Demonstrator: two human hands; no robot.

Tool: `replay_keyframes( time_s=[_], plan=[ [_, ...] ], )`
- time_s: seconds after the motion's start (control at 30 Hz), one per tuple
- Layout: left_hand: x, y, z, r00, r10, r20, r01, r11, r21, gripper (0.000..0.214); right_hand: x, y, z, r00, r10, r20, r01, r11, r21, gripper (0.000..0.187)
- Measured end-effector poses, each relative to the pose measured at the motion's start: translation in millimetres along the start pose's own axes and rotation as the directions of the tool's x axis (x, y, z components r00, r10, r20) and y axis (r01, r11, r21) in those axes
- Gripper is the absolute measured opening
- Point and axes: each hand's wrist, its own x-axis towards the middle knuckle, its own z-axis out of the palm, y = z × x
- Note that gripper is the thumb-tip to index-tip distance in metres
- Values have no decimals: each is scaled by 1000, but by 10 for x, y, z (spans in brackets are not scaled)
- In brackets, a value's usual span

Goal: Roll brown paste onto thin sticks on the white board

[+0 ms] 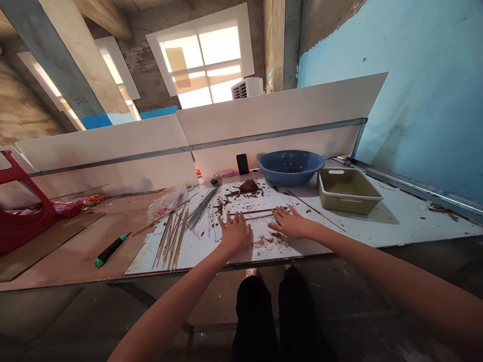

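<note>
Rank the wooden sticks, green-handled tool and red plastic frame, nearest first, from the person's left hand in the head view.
Left hand:
1. Wooden sticks, left, on the white sheet.
2. Green-handled tool, farther left, on the brown board.
3. Red plastic frame, far left edge.

Daylight is flooding through the window (199,65), glaring nearly white, while wide-angle distortion is bending the blue wall (400,95) at the frame's edge; the left hand (236,231) is casting a faint shadow, and the floor (362,301) is falling dim.
</note>
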Motion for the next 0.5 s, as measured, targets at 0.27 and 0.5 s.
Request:
replay_keyframes(
  time_s=[0.27,0.5],
  plan=[
    [432,256,-162,993,39,109,-26,993,-114,75,417,-11,-242,987,157,21,-158,986,55,77],
    [35,21,-18,985,136,107,-129,989,-67,74,-50,111,39,999,-9,-37,11,998,56,82]
  ],
)
